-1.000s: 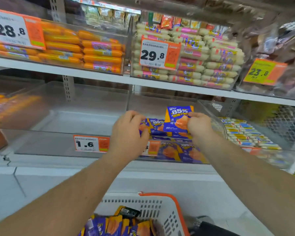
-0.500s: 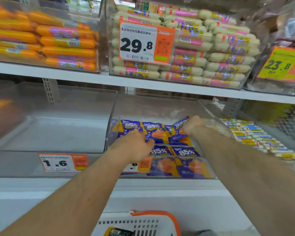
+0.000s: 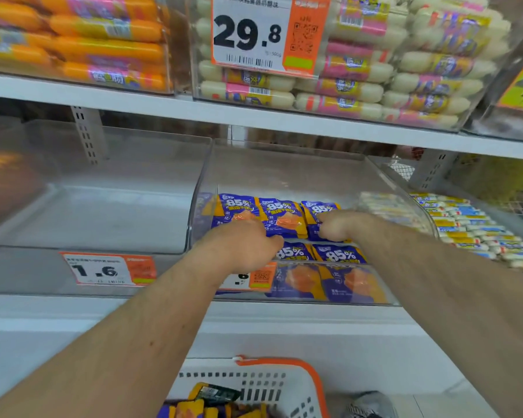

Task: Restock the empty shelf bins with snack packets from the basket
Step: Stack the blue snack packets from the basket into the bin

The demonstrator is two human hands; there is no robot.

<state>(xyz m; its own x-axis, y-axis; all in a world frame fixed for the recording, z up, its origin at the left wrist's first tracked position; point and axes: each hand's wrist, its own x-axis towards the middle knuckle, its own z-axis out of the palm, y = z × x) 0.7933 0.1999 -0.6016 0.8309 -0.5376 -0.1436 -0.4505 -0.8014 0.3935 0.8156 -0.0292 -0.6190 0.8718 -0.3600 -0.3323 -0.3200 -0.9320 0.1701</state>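
Both hands, the left hand and the right hand, curl around blue snack packets, setting them in the clear bin. Next, reach down to the basket below for more.

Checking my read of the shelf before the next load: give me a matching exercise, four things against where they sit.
Things:
1. blue and orange "85%" snack packets
2. white plastic basket with orange rim
3. orange sausage sticks
4. clear empty plastic bin

Places:
A. upper shelf, far left
B. lower shelf, left of the packets' bin
C. on the floor side, below the shelves
D. lower shelf, under both hands

Pairs: 1-D, 2-C, 3-A, 4-B
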